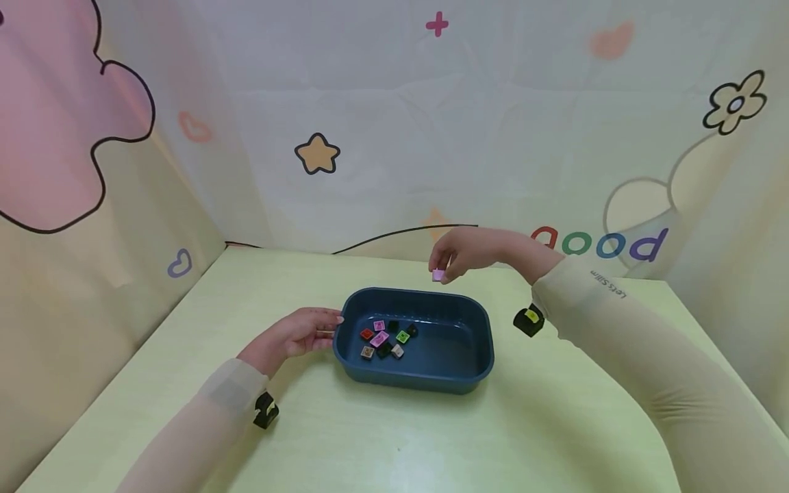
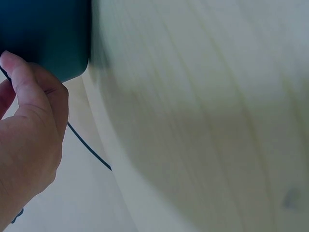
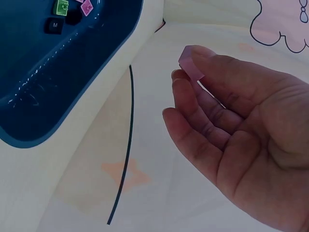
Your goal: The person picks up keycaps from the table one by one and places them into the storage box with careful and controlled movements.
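Note:
A dark blue plastic tub stands on the table with several small keycaps lying loose in its left half. Among them are a red keycap, a green keycap and a larger pink keycap; in the right wrist view a black keycap bears the letter M. My left hand grips the tub's left wall, thumb at the rim and fingers against the outside. Beyond the far rim, my right hand pinches a light pink keycap between thumb and fingertip, above table height.
The pale wooden table extends around the tub on every side. A printed cloth hangs along its back edge and sides. Each wrist carries a small black device, such as the wrist camera on the right.

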Tool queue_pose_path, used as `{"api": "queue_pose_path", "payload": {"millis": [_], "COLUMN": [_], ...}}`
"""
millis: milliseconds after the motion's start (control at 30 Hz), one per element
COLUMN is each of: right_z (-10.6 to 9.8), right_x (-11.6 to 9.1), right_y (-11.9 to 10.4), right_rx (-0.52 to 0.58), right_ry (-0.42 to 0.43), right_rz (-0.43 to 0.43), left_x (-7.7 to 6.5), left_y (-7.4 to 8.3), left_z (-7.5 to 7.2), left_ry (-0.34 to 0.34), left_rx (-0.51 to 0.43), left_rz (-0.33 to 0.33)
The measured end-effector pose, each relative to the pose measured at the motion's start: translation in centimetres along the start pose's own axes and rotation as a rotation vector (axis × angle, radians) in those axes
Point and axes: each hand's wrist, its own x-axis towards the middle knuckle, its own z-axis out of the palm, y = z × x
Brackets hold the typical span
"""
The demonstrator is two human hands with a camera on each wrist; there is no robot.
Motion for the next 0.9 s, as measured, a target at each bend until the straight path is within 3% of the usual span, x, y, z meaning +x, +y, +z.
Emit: {"api": "queue_pose_path", "payload": {"millis": [433, 900], "right_z": [1.9, 5.3], "right_x": [3.0, 6.6], "right_y": [0.4, 1.3], "right_rx": [0.016, 0.055], "right_ry": [-0.059, -0.207], "right_rz": [0.022, 0.013], "left_x": [0.3, 0.3], "left_y": [0.0, 0.0], "left_z": [0.1, 0.0], "left_ry": [0.019, 0.017], "left_rx": [0.0, -0.002], "left_rz": [-0.02, -0.02]}}
